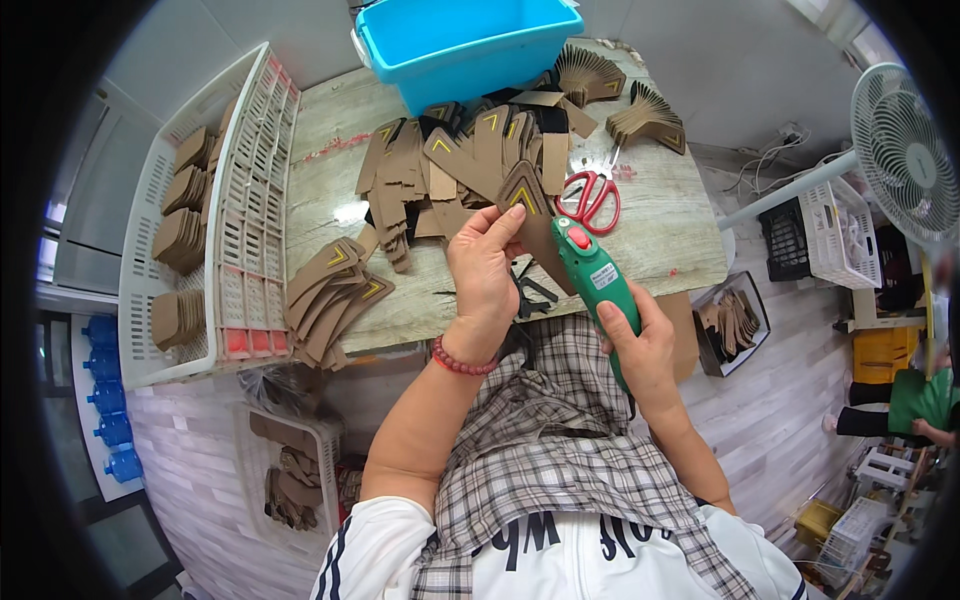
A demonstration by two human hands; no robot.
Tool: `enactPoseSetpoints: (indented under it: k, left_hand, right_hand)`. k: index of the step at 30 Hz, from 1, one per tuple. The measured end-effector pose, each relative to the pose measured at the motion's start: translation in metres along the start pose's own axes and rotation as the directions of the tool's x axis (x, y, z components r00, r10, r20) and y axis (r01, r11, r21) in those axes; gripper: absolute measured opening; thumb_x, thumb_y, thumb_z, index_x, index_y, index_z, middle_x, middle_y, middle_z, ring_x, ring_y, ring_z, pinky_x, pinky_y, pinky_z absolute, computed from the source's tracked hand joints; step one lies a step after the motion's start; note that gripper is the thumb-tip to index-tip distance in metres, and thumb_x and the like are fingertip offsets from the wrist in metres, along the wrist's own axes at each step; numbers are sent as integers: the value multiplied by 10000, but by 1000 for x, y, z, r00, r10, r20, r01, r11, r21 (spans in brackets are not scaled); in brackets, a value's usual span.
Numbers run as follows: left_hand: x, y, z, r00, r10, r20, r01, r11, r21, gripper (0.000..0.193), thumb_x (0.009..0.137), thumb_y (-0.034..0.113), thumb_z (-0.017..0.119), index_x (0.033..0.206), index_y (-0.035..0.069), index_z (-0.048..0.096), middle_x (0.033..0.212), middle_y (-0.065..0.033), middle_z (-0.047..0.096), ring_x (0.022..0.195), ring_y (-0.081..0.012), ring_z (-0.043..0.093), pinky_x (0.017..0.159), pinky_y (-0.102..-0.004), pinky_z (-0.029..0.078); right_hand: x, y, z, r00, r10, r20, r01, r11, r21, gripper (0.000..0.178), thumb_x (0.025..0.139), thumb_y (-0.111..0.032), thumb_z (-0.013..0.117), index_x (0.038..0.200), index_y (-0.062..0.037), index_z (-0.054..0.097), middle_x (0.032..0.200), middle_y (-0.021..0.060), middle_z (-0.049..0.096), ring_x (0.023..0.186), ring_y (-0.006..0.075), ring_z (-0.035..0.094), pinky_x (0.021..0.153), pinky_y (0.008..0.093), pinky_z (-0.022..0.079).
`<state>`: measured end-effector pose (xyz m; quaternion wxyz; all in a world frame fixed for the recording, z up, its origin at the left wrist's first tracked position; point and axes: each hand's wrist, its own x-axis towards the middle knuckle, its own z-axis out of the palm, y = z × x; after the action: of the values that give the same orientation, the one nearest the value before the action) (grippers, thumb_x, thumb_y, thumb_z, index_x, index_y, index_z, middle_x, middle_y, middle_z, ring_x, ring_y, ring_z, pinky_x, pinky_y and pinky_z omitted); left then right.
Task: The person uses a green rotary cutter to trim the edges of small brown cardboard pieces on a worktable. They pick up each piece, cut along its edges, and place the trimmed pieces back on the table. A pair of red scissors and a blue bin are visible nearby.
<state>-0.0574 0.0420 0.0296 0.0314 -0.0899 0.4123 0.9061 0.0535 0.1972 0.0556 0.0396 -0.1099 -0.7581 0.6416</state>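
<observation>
My left hand (484, 262) pinches a brown strap-shaped piece (541, 238) near its wide end, which carries a yellow chevron. My right hand (645, 348) is wrapped round a green handheld power cutter (605, 285) with a red button, its thumb lying along the body. The cutter's front end meets the right edge of the brown piece; its blade cannot be made out. Just beyond it, red-handled scissors (601, 226) lie on the table. A heap of similar brown pieces (402, 165) spreads behind my left hand, some with yellow chevrons.
A white crate (262, 190) holding stacked brown pieces stands at the left, beside another fanned stack (325, 300). A blue bin (480, 65) sits at the back of the table (650, 240). Fanned bundles (648, 122) lie at the back right. A fan (905, 150) stands farther right.
</observation>
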Motion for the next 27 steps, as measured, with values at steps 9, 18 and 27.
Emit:
enactPoseSetpoints:
  k: [9,18,27]
  left_hand:
    - [-17,-11,-1,992,-122,31,122,992,-12,71,884,98,660,903,32,640,819,-20,673,683,-82,608,648,-235,499]
    - [-26,-19,-11,995,-84,44,78,988,133,82,878,74,659,920,4,669,814,-19,678,685,-68,587,645,-220,463]
    - [-19,-4,-19,993,59,98,-73,987,141,119,926,67,598,1015,-3,635,881,-24,669,738,-61,604,651,-199,493]
  right_hand:
    - [1,0,-2,1000,25,-7,-25,999,21,423,901,-264,672,1212,8,581,766,2,595,598,58,505,553,222,438]
    - [2,-4,-5,1000,10,4,-10,1000,25,400,903,-248,672,1205,-1,586,774,-20,580,595,38,482,534,204,414]
    - [-1,-1,-10,1000,11,17,-11,1000,13,427,899,-244,675,1230,4,571,774,-15,579,593,37,486,523,202,416]
